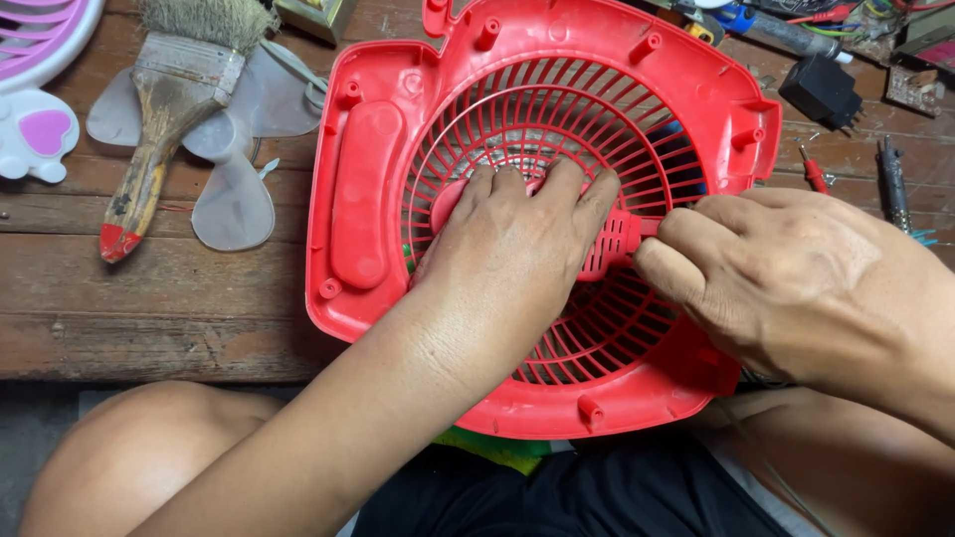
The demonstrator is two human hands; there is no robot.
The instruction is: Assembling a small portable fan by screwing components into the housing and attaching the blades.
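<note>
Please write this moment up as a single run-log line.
left hand: pressed flat on grille hub | right hand: fingertips at grille's red bracket | fan housing: red, on wooden table | paintbrush, clear blade: left, untouched

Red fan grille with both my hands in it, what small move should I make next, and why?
Probably keep the left hand pressing on the grille hub and ease the red piece along the ribs with the right hand. The right fingertips pinch that piece beside the hub, and the grille overhangs the table edge, so holding it down likely keeps it steady.
</note>
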